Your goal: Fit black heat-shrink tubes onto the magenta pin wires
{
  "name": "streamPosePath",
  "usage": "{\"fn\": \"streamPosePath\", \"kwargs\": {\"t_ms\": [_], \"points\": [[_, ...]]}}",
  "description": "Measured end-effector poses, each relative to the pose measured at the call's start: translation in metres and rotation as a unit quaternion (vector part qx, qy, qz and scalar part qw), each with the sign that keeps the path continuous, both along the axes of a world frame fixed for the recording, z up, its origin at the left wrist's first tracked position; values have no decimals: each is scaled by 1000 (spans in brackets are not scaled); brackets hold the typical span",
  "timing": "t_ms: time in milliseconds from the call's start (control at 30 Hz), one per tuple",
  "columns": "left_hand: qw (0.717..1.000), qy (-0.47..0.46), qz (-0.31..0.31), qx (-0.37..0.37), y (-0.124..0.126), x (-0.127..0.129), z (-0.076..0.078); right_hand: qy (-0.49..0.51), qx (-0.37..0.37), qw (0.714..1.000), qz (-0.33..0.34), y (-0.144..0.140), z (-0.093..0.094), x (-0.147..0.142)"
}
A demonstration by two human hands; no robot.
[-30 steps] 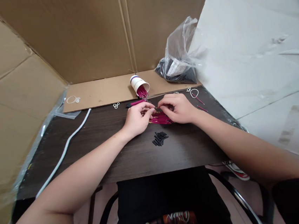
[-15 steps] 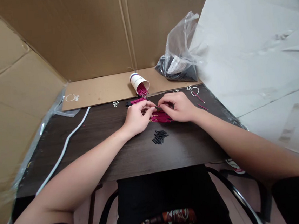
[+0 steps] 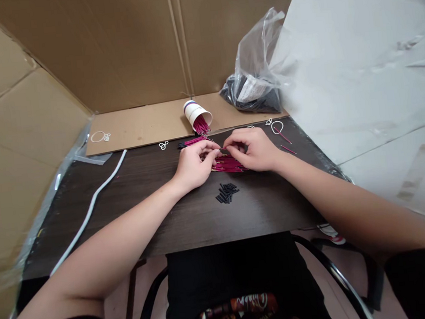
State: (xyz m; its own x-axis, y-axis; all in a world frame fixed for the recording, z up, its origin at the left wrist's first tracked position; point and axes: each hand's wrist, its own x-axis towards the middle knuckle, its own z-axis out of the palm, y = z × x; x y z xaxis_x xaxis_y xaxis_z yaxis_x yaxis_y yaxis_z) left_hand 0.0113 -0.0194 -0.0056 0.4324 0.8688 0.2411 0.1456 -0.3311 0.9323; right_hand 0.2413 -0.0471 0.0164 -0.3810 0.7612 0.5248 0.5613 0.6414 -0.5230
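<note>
My left hand (image 3: 196,165) is closed in a pinch, thumb against forefinger, and whatever sits between its tips is too small to make out. Facing it, fingertips nearly touching, my right hand (image 3: 253,149) pinches the end of a thin magenta wire that barely shows. Below and between both hands lies a bundle of magenta wires (image 3: 230,164) with bare metal ends, partly covered by the fingers. Closer to me is a small pile of short black tubes (image 3: 227,193). Behind my left hand, several magenta wires with black sleeved ends (image 3: 192,142) lie together.
A paper cup (image 3: 195,114) lies tipped on a cardboard strip (image 3: 134,127), magenta wires spilling out. A clear bag (image 3: 254,85) of black pieces stands at back right. White rubber bands (image 3: 163,145) and loose wires (image 3: 288,149) lie about. A white cable (image 3: 90,214) runs down the left.
The hands hold nearly the same pinch, fingertips still close together. The view has shifted slightly; the pile, cup and bag stay where they were.
</note>
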Motion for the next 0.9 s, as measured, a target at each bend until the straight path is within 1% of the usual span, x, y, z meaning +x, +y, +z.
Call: {"fn": "streamPosePath", "kwargs": {"t_ms": [267, 733, 833, 900], "points": [[999, 12, 5, 34, -2, 0, 1, -11, -35, 999, -13, 0, -1, -1], [999, 8, 7, 32, -4, 1, 3, -6, -40, 999, -18, 0, -3, -1], [998, 21, 13, 50, -5, 1, 5, -10, -50, 999, -12, 0, -3, 0], [995, 42, 36, 78, -4, 0, 8, -9, -52, 998, -18, 1, -4, 1]]}}
